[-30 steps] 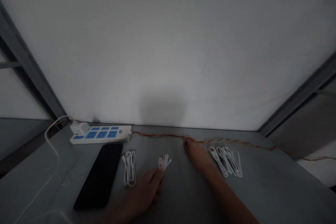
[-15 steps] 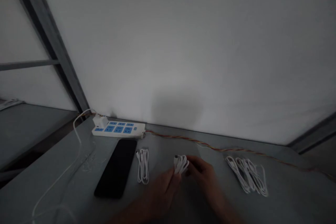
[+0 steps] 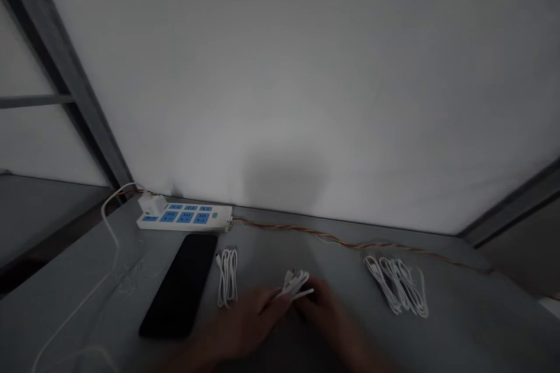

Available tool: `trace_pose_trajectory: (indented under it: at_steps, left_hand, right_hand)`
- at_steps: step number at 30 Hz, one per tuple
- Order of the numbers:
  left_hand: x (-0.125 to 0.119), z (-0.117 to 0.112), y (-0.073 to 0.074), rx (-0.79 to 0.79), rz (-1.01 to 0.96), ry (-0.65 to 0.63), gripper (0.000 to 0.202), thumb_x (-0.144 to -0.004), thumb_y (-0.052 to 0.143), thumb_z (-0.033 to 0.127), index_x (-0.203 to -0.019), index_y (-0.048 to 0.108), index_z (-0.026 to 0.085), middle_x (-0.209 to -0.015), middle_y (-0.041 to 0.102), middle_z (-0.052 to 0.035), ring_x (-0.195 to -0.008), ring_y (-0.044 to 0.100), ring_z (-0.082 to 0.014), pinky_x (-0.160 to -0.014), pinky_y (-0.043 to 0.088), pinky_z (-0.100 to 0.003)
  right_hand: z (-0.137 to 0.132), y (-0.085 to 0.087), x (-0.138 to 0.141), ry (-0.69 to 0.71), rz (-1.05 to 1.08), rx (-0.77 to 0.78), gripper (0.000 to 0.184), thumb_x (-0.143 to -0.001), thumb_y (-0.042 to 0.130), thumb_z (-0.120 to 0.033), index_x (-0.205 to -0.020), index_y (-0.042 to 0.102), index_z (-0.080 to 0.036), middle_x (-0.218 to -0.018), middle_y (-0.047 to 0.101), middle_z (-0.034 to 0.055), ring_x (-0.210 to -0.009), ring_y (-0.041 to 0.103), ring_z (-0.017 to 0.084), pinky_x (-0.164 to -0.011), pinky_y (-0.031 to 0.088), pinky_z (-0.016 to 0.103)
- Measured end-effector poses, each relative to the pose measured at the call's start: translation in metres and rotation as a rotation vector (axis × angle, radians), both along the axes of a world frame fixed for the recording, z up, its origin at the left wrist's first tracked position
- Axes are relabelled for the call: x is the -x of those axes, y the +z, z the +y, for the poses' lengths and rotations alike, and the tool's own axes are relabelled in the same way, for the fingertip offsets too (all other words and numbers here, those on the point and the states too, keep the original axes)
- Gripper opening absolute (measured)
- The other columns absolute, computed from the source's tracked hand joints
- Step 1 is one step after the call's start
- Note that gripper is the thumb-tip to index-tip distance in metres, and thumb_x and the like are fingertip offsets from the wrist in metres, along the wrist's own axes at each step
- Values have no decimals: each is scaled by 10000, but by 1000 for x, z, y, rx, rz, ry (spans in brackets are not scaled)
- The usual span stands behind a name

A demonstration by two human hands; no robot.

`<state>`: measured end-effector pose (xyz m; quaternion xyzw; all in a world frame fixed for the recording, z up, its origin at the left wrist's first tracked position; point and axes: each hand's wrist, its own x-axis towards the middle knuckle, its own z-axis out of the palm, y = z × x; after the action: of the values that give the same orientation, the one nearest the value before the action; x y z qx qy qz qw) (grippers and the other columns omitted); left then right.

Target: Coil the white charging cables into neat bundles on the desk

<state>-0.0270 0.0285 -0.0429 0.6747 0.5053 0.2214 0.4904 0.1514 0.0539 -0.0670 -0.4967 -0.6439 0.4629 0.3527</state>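
My left hand [image 3: 245,320] and my right hand [image 3: 324,315] meet low in the middle of the grey tabletop [image 3: 280,247]. Between their fingers is a small bundle of white cable [image 3: 295,284], gathered in loops, with both hands gripping it. A coiled white cable [image 3: 227,277] lies just left of my left hand. Several more white cables [image 3: 396,285] lie in loose loops to the right of my right hand. Part of the held bundle is hidden by my fingers.
A black smartphone [image 3: 179,285] lies face up left of the coiled cable. Behind it stands a white power strip with blue sockets [image 3: 184,217], a white plug [image 3: 152,205] in it. A twisted red-yellow wire [image 3: 350,243] runs along the table's back edge, before a white wall.
My hands have come together around the white cable bundle. The bundle has shifted slightly and looks more tightly gathered. The view has swung as my head moved, so the table contents appear displaced.
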Motion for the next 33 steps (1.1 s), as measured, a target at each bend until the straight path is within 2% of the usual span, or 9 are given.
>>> trace_pose_trajectory:
  at_steps: [2,4,6,9,14,19,24,28,33]
  left_hand:
    - [2,2,2,32,-23,-6,447,-954,378,524,-827,656,198,-662,578,18,-624,544,-168,-562,347,-249]
    - [2,2,4,34,-43,-21,438,-955,381,519,-923,669,190,-729,621,6,-683,573,-183,-618,391,-259]
    - [-1,1,2,10,-64,-3,416,-964,379,491,-1063,657,199,-892,676,-26,-864,612,-220,-775,436,-294]
    - [-7,-2,-7,-43,-62,82,403,-976,360,464,-1152,637,231,-1060,689,-55,-1065,586,-248,-955,404,-338]
    - [-12,-5,-24,-124,12,174,373,-967,382,427,-1122,663,236,-1026,707,-73,-986,618,-255,-906,438,-339]
    - [-13,-4,-22,-212,4,130,400,-993,342,396,-1236,611,226,-1073,718,-91,-993,644,-254,-891,457,-321]
    - [-14,-3,-22,-198,38,115,404,-989,345,399,-1218,627,223,-1062,725,-94,-1026,645,-268,-894,465,-330]
    - [-14,-3,-25,-205,91,148,406,-974,361,399,-1208,636,215,-1053,725,-109,-1021,646,-298,-883,463,-356]
    - [-13,-2,-20,-179,114,132,383,-964,359,391,-1163,635,216,-1067,711,-136,-993,645,-322,-874,441,-382]
  right_hand:
    - [-1,4,0,17,19,40,265,-737,615,-427,-768,737,-194,-677,689,63,-666,611,259,-614,505,354]
    - [-1,8,0,27,29,56,254,-747,608,-422,-753,736,-202,-641,664,45,-618,582,231,-564,480,323]
    - [-1,11,0,65,52,52,260,-770,608,-429,-730,725,-200,-590,613,17,-573,541,191,-537,446,287]
    - [-1,11,1,132,122,81,303,-798,602,-457,-744,715,-181,-556,549,-14,-533,499,148,-531,421,257]
    - [-5,9,5,65,188,197,296,-775,618,-447,-790,725,-171,-641,602,-2,-587,555,151,-587,467,265]
    - [-7,7,5,8,142,240,274,-807,587,-401,-820,747,-179,-689,656,18,-660,605,175,-624,473,270]
    - [-2,6,3,153,-1,165,363,-866,539,-442,-766,752,-166,-597,615,3,-556,535,151,-539,400,249]
    - [-1,8,1,134,-87,124,356,-855,564,-447,-740,740,-160,-605,613,8,-561,524,157,-518,375,247]
    - [-4,8,3,135,-33,60,272,-860,531,-335,-803,748,-181,-678,657,9,-639,571,170,-602,428,258]
